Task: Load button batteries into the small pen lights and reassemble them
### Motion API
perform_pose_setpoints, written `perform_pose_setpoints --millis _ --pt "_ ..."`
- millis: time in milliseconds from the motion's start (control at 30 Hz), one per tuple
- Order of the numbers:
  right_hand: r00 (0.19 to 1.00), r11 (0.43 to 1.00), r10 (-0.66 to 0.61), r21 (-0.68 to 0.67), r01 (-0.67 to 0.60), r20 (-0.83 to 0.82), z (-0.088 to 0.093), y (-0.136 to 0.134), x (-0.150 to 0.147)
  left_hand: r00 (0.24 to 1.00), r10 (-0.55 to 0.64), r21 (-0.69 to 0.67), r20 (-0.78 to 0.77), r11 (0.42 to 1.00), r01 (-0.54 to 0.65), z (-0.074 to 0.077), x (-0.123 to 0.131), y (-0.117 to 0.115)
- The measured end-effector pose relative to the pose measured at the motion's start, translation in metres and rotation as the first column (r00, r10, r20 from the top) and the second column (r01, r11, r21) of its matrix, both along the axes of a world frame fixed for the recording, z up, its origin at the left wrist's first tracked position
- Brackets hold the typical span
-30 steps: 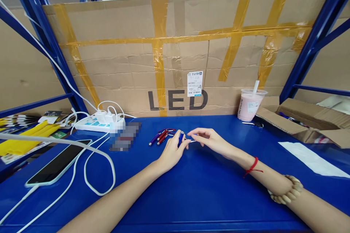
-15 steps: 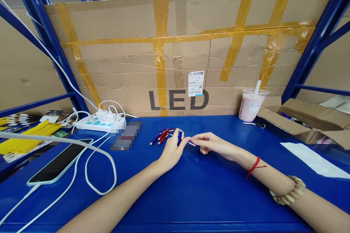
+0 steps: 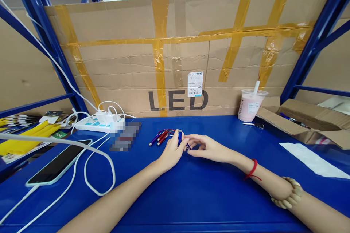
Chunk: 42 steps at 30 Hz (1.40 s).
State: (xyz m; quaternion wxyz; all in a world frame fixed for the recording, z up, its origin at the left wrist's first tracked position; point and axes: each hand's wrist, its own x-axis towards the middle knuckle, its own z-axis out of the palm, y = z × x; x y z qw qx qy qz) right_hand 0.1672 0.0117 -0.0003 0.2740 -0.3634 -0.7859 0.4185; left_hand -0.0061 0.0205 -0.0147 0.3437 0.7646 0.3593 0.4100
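My left hand [image 3: 171, 150] is closed on a small blue object [image 3: 179, 137], which shows between thumb and forefinger; most of it is hidden. My right hand [image 3: 206, 147], its fingertips touching my left, pinches a slim dark purple metal tube [image 3: 188, 146] with a shiny end. Whether the tube and the blue object are joined, I cannot tell. Just beyond my left hand lies a small pile of slim metal tubes, with red ones [image 3: 162, 139] and a purple one [image 3: 154, 139], all with silvery ends.
Left of the pile are a blurred grey packet [image 3: 127, 138], a white power strip [image 3: 93, 123] and a charging phone [image 3: 58, 164] with looping cables. A pink drink cup [image 3: 250, 106], an open carton [image 3: 308, 123] and white paper [image 3: 314, 160] stand right. Cardboard [image 3: 123, 69] closes the back.
My right hand has moved left against my left hand, and the slim tube has turned from nearly flat to steeply slanted. My left hand stays in place.
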Motion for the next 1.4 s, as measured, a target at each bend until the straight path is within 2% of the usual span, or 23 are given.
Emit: perform_pose_setpoints --millis 133,267,333,567,767,933,1033,1233,1400 --pt "0.996 0.994 -0.077 0.08 0.074 0.033 0.0 0.002 0.0 0.998 -0.054 -0.041 0.022 0.998 0.055 -0.002 0.0 0.001" --pt "0.995 0.971 -0.078 0.232 0.06 0.07 0.0 0.002 0.001 0.998 -0.063 -0.044 0.022 0.997 0.064 -0.005 0.001 0.003" --pt "0.994 0.963 -0.083 0.263 0.063 0.069 0.0 0.003 0.002 0.998 -0.052 -0.038 0.017 0.998 0.053 -0.006 0.001 0.004" --pt "0.992 0.966 -0.123 0.232 0.113 0.028 -0.002 0.005 0.004 0.999 0.002 -0.026 0.034 1.0 -0.001 -0.004 0.002 0.002" --pt "0.988 0.961 -0.152 0.234 0.148 0.0 -0.002 0.004 0.004 0.996 -0.004 -0.156 0.094 0.988 0.018 -0.003 0.002 0.001" --pt "0.981 0.943 -0.191 0.275 0.189 -0.022 -0.002 0.006 0.005 0.994 0.019 -0.104 0.105 0.995 -0.008 -0.01 0.002 0.007" --pt "0.972 0.929 -0.224 0.287 0.234 -0.067 -0.002 0.007 0.006 0.994 0.011 -0.133 0.112 0.991 0.004 -0.012 0.003 0.009" --pt "0.957 0.936 -0.234 0.228 0.27 -0.171 0.0 0.007 0.004 0.995 -0.013 -0.117 0.095 0.993 0.024 -0.012 0.002 0.009" --pt "0.945 0.938 -0.268 0.175 0.3 -0.188 0.001 0.008 0.003 0.998 0.031 -0.097 0.061 0.995 -0.025 -0.011 0.002 0.009"
